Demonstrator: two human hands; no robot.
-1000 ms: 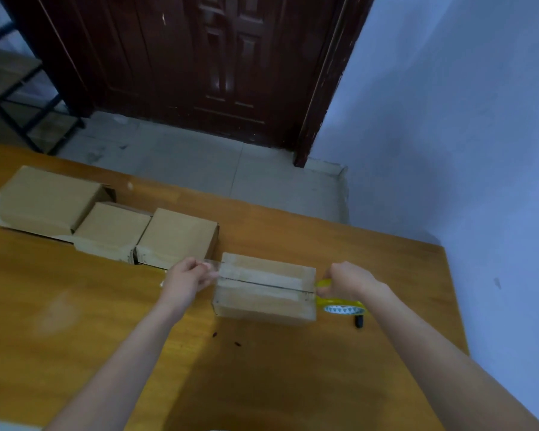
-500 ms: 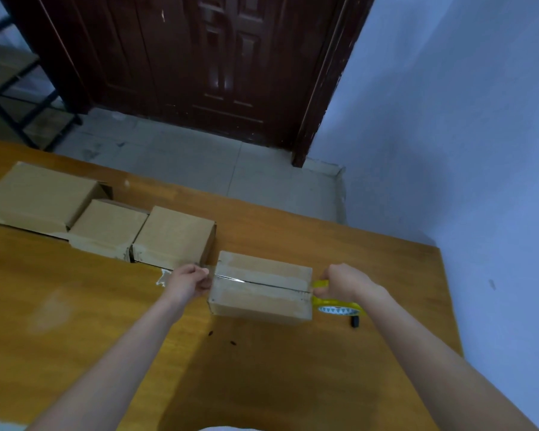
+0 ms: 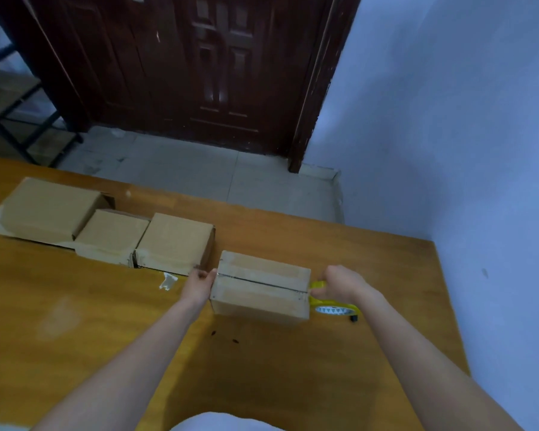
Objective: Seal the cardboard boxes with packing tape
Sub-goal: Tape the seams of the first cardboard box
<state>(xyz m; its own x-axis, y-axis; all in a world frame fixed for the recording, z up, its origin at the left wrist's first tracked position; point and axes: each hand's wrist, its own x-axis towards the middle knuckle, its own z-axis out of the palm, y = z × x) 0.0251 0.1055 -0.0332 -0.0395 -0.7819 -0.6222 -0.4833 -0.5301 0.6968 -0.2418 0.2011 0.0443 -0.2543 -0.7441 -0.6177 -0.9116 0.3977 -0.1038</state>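
Note:
A small cardboard box [image 3: 262,286] sits on the wooden table [image 3: 75,321] between my hands, its top seam running left to right with clear tape lying along it. My left hand [image 3: 199,283] presses the tape end against the box's left side. My right hand [image 3: 339,283] grips a yellow tape dispenser [image 3: 333,307] at the box's right end. Three other cardboard boxes stand in a row to the left: a large one [image 3: 47,209], a middle one [image 3: 112,233] and one [image 3: 175,241] nearest the box being taped.
A small white scrap [image 3: 167,280] lies on the table left of my left hand. A small black object [image 3: 353,318] sits by the dispenser. Past the table's far edge are a tiled floor, a dark wooden door [image 3: 199,66] and a metal rack [image 3: 10,104].
My left hand has come down from the box's top edge to its left side, laying the tape flat along the seam. My right hand stays at the right end with the dispenser.

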